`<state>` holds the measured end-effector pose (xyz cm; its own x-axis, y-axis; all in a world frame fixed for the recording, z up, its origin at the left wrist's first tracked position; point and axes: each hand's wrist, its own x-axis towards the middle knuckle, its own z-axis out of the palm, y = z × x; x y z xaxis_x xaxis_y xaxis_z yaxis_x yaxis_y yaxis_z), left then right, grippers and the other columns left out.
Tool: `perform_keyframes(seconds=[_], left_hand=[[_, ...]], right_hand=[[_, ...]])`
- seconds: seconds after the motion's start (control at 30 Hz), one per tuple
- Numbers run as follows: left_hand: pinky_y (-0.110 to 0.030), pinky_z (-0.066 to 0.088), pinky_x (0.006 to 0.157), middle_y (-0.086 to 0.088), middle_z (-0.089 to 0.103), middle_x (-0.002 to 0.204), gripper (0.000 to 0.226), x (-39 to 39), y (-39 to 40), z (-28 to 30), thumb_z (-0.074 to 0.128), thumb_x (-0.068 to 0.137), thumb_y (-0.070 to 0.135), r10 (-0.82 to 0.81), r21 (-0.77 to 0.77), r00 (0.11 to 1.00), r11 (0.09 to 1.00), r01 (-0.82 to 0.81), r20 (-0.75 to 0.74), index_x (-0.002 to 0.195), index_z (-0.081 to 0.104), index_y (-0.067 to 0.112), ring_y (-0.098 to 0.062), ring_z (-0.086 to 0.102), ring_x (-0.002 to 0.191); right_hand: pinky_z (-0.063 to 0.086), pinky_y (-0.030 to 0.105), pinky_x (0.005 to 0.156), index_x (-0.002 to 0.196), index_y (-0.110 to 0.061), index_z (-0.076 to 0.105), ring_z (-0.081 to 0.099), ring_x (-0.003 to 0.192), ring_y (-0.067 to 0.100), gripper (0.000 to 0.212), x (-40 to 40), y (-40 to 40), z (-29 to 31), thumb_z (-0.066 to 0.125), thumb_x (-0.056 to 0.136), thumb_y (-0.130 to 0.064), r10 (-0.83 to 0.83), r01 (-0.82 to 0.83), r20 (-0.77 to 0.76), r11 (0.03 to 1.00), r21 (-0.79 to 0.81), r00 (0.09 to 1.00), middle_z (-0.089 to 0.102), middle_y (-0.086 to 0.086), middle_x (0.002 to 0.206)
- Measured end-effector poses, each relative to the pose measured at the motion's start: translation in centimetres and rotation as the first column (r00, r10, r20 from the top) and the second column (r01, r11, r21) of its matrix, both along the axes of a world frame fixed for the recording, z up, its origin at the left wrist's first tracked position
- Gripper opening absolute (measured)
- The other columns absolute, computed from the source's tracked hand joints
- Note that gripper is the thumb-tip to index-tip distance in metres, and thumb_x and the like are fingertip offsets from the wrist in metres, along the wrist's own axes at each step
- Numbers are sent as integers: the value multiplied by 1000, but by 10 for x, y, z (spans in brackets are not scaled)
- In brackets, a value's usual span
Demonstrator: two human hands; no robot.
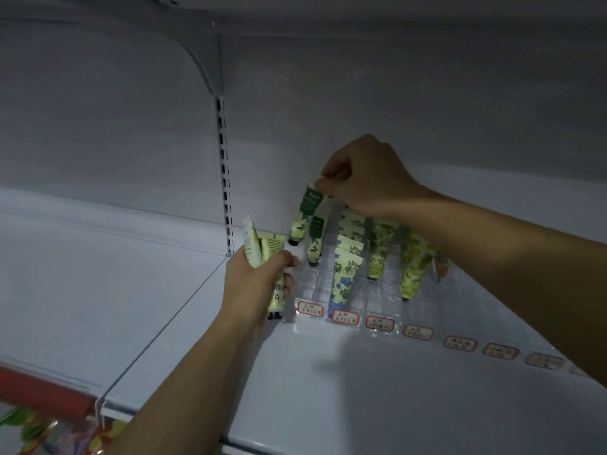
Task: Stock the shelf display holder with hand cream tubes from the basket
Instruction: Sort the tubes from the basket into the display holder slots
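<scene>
Head view is showing the right hand [364, 178] pinching a green tube [307, 213] by its flat crimped end, cap hanging down, above the back left corner of the clear holder [381, 295]. The left hand [259, 280] is gripping a few more tubes [264, 254] just left of the holder, near its front.

I think the risk is coming from the angle. The green tube is tilting, and its cap is hovering just beside another green tube [316, 239] already standing in the holder's left column. If it is going down like this, the cap may be catching a divider or pushing the neighbour over. The pinch is also small, so the tube may be swinging. The left hand's bunch looks loose and could be slipping.

The tubes are slim, soft, with floral print in green and yellow, and dark caps. Other tubes in the holder are leaning toward its back. The basket is not showing.
</scene>
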<state>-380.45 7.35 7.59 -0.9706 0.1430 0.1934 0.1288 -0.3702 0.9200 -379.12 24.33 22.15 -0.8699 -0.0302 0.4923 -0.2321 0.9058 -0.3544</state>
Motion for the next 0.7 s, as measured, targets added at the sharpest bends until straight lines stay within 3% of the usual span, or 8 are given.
perform_keyframes(seconds=[0.17, 0.27, 0.37, 0.57, 0.7], left_hand=[[-27, 49, 45, -13, 69, 74, 7, -1, 1, 0, 65, 94, 5, -21, 92, 995, 996, 12, 96, 98, 60, 1, -19, 58, 51], [-34, 58, 56, -17, 71, 83, 13, 1, 2, -1, 62, 98, 8, -69, 118, 995, 991, 60, 73, 107, 59, -1, -24, 64, 60], [-33, 57, 57, -14, 71, 82, 10, 1, 1, 1, 58, 100, 8, -111, 126, 992, 987, 104, 54, 108, 60, 3, -22, 62, 61], [-28, 42, 49, -11, 56, 75, 30, -1, 1, -1, 44, 90, -2, -237, 243, 971, 944, 223, 31, 115, 59, 3, -20, 47, 54], [-27, 39, 49, -9, 53, 75, 49, 1, 0, -2, 45, 73, 11, -377, 289, 926, 886, 362, -6, 120, 58, 2, -20, 43, 54]], right_hand=[[48, 13, 70, 93, -12, 78, 63, 74, 3, 13, 4, -2, -10, 74, 91, -24, -52, 48, 37, 994, 95, 998, 71, -5, 87], [58, 28, 80, 92, -13, 77, 69, 80, 13, 12, 2, -8, -18, 75, 90, -25, -71, 57, 97, 989, 138, 993, 75, 1, 92], [60, 37, 82, 89, -16, 75, 69, 80, 18, 11, -2, -12, -24, 77, 88, -27, -101, 78, 135, 983, 168, 986, 73, 2, 90], [60, 36, 82, 85, -18, 72, 68, 80, 18, 14, -8, -10, -20, 82, 83, -27, -122, 97, 156, 983, 158, 980, 71, 1, 90], [59, 36, 82, 79, -22, 67, 68, 81, 18, 15, -10, -11, -22, 81, 84, -26, -142, 118, 154, 981, 156, 978, 71, 1, 91]])
